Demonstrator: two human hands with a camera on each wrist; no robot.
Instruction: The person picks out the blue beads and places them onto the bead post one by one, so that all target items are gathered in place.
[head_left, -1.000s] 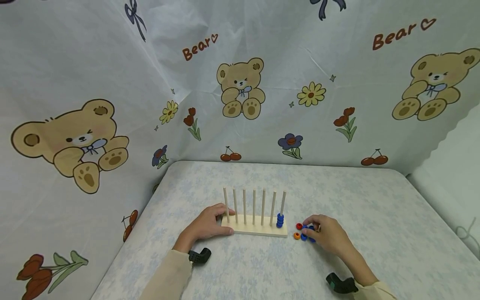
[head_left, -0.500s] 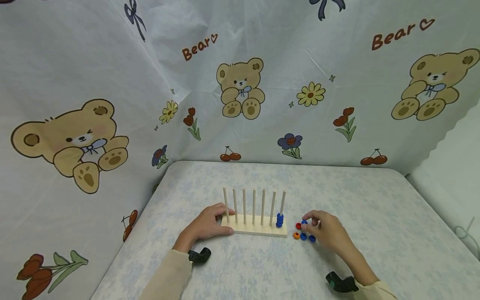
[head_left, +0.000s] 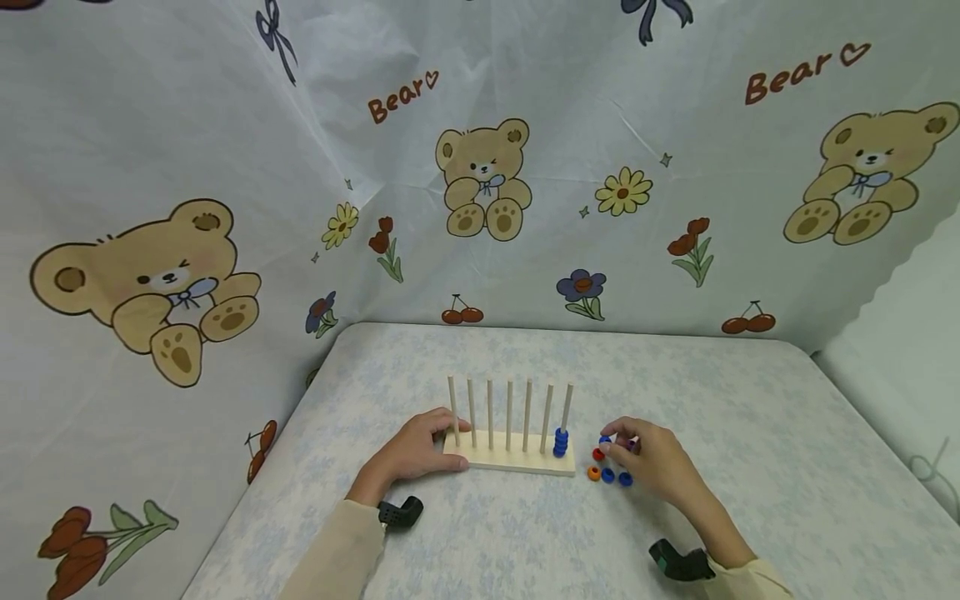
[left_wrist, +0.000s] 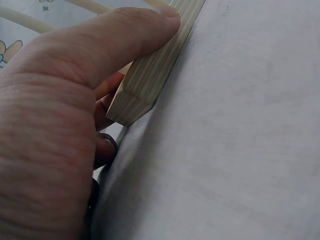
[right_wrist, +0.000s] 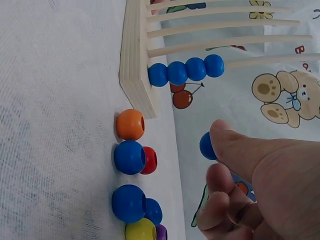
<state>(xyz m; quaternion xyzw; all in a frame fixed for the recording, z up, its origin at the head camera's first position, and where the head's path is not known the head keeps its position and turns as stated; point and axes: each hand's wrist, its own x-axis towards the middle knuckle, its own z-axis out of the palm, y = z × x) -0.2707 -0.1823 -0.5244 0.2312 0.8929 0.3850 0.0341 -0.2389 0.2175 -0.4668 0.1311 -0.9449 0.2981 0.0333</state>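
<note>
My left hand (head_left: 412,446) grips the left end of a pale wooden peg stand (head_left: 510,457), thumb along the front edge in the left wrist view. Several thin upright pegs rise from it. On the rightmost peg sits a stack of blue beads (right_wrist: 186,71); the other pegs are bare. Right of the stand, my right hand (head_left: 648,454) pinches a blue bead (right_wrist: 206,146) between thumb and fingertips, raised off the table. Below it lie an orange bead (right_wrist: 130,124), a red bead (right_wrist: 150,160), blue beads (right_wrist: 128,203), a yellow bead (right_wrist: 141,230) and a purple bead (right_wrist: 161,232).
The stand and loose beads rest on a pale blue-white patterned tabletop (head_left: 487,533). Behind the table hangs a white curtain (head_left: 555,100) printed with bears and flowers. A thin cord (head_left: 933,467) shows at the far right. Each wrist carries a black camera (head_left: 681,562).
My right hand has lifted the blue bead up from the loose beads and shifted slightly left, uncovering blue beads on the table. My left hand has stayed on the stand.
</note>
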